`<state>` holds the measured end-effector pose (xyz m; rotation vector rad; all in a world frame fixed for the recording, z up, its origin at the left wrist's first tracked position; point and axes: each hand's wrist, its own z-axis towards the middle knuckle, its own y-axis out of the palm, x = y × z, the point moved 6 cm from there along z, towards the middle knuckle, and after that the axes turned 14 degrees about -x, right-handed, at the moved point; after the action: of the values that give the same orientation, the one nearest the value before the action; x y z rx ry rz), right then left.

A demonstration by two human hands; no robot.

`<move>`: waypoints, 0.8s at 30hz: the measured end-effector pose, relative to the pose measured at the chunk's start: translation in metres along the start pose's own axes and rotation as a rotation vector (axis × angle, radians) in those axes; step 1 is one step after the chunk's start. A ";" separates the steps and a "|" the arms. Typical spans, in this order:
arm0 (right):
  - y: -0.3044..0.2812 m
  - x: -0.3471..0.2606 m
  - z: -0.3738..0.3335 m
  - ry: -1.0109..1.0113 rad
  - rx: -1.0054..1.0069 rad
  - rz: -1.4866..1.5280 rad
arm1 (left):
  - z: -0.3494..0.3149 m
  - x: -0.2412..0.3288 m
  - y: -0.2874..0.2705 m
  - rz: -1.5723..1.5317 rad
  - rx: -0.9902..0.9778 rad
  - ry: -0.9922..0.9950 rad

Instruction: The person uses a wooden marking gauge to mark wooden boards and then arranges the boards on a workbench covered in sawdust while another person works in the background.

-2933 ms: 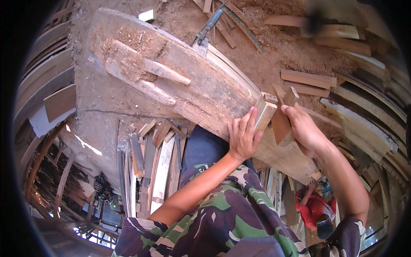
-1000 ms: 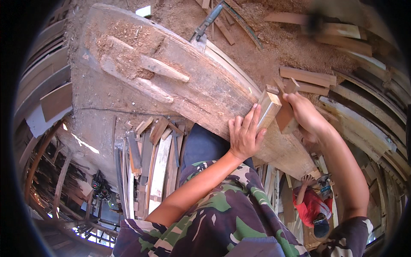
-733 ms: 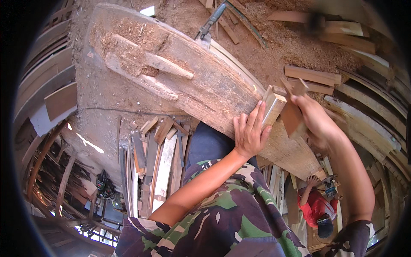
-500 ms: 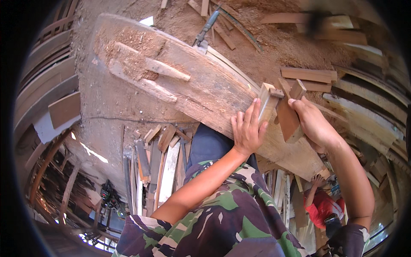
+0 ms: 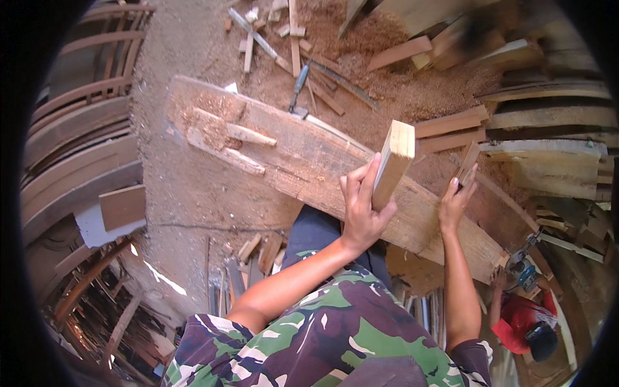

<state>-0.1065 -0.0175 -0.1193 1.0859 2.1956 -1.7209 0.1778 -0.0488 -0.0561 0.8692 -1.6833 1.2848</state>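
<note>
My left hand (image 5: 362, 209) grips a squared block of pale wood (image 5: 392, 171), its end grain tilted up toward me. The block stands over the long worn plank bench (image 5: 309, 164); whether its lower end touches the bench cannot be made out. To the right, my right hand (image 5: 456, 203) is closed around a slim brown wooden piece (image 5: 469, 161), held apart from the block over the bench's far edge. Part of this piece is hidden by my fingers. Two worn wooden strips (image 5: 225, 151) lie among shavings on the bench's left end.
A clamp with a blue-green handle (image 5: 300, 87) sits at the bench's far edge. Sawdust and offcuts (image 5: 322, 97) cover the ground beyond. Boards (image 5: 548, 161) are stacked at right. A person in red (image 5: 525, 319) works at lower right beside a blue power tool (image 5: 529, 277).
My right hand has drawn the brown wooden piece away from the block. My left hand has tilted the block so its end faces up. The view has shifted, showing more ground beyond the bench.
</note>
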 end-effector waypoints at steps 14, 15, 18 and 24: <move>0.042 0.075 -0.014 0.117 0.278 0.070 | 0.131 0.114 0.019 0.229 -0.050 0.588; 0.037 0.069 -0.014 0.086 0.325 -0.001 | 0.144 0.100 0.034 0.241 -0.079 0.577; 0.039 0.070 -0.013 0.182 0.297 -0.071 | 0.185 0.052 0.079 0.176 -0.249 0.385; 0.042 0.079 -0.014 0.167 0.292 -0.032 | 0.254 -0.036 0.176 -0.076 -0.538 0.085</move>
<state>-0.1339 0.0332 -0.1890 1.3084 2.1079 -2.0853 -0.0136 -0.2523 -0.1935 0.5389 -1.7850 0.7450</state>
